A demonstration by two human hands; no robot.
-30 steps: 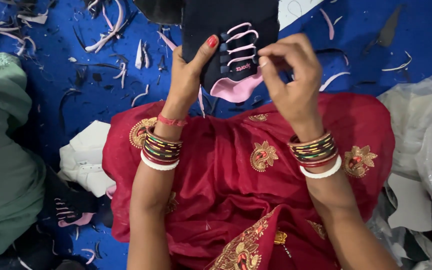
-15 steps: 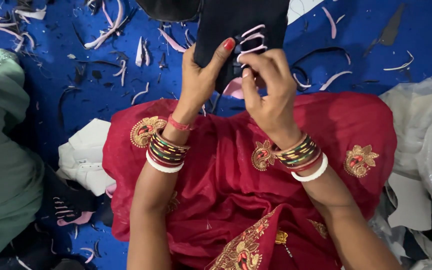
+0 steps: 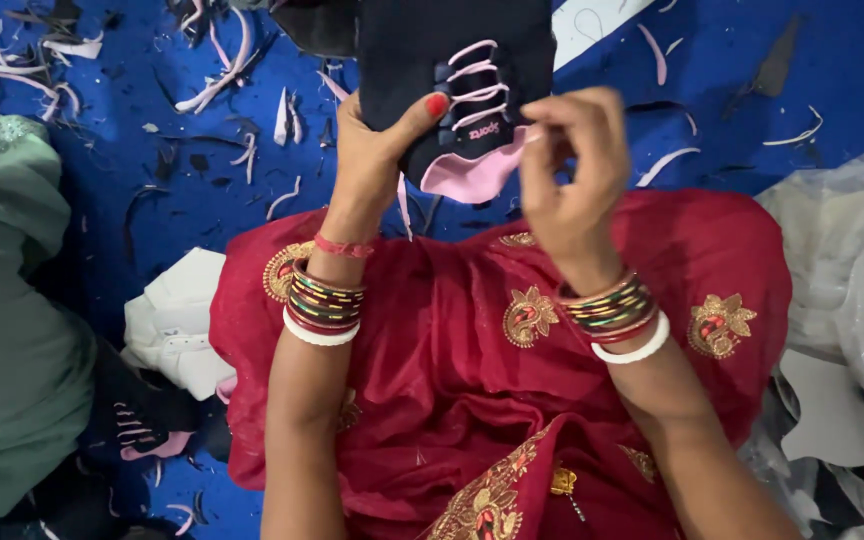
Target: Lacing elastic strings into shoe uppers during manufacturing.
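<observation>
My left hand (image 3: 377, 155) grips a black fabric shoe upper (image 3: 452, 70) with pink lace loops and a pink tongue, thumb pressed on its front. The upper hangs above my lap, which is covered by a red embroidered garment (image 3: 452, 400). My right hand (image 3: 577, 165) hovers just right of the pink tongue with thumb and forefinger pinched together; whether a thin thread or scrap sits between them is too small to tell. Both wrists carry stacked bangles.
A blue mat (image 3: 152, 190) strewn with pink, white and black offcuts lies beneath. White shoe pieces (image 3: 177, 325) and another black upper (image 3: 142, 425) sit at my left. Green cloth (image 3: 2, 300) is far left; crumpled clear plastic (image 3: 852, 270) is at right.
My right hand has drawn back from the shoe upper's tongue to the right, fingers pinched. The upper shifted slightly in my left hand, showing the pink tongue again.
</observation>
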